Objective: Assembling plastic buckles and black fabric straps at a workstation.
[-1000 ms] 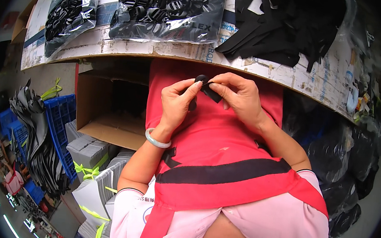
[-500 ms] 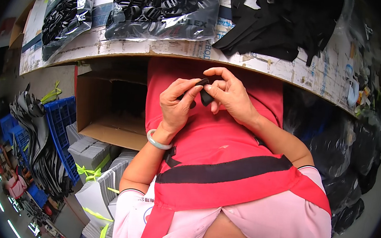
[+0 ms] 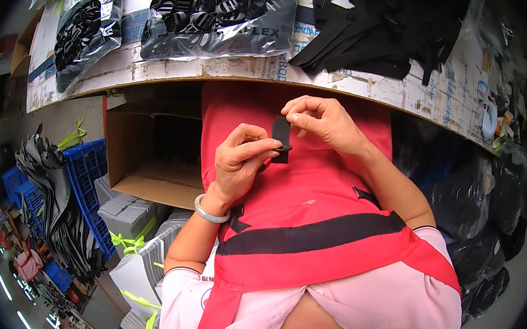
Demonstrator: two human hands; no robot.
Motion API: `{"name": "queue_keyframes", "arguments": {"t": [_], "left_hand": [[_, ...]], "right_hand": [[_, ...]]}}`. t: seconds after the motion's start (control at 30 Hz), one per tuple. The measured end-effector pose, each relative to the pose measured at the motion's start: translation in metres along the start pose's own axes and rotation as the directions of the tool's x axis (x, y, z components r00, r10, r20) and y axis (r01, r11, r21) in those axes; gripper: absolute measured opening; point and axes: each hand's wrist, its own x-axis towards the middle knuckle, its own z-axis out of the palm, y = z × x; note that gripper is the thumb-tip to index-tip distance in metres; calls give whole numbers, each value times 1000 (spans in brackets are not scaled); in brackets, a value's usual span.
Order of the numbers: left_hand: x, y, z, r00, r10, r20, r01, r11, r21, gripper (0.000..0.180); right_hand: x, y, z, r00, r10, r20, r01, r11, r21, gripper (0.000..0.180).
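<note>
The left hand [image 3: 242, 162] is pinching a small dark plastic piece [image 3: 281, 148] between thumb and forefinger, its fingers closed on it, in front of the red apron [image 3: 310, 200] and just below the near edge of the surface [image 3: 234, 68]. Beside it, the right hand [image 3: 323, 123] is gripping the top end of a short black strap [image 3: 280, 134] with closed fingertips, letting the strap hang down so its lower end is meeting the plastic piece. The work looks like feeding the strap through or onto that piece; I cannot tell how far it is seated, since the thumb is covering the joint. Doing it well probably means keeping the strap flat and untwisted, holding the piece steady and square to it, and pulling along the strap's length, not sideways. Up on the surface, clear bags of black parts [image 3: 217, 10] are lying toward the left and loose black strapping [image 3: 382, 31] toward the right.
</note>
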Motion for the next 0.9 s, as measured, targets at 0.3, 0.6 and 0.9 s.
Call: {"name": "queue_keyframes", "arguments": {"t": [0.3,0.6,0.9], "left_hand": [[-8,-1,0,998,43,39,-44,999,28,24],[-17,2,-7,1000,-25,10,24,999,42,22],[-72,29,-119,827,-375,-420,510,814,278,49]], "right_hand": [[1,3,-2,997,33,76,-45,985,168,12],[9,9,10,994,20,108,-28,997,76,14],[21,22,29,982,-80,170,112,975,-192,20]]}}
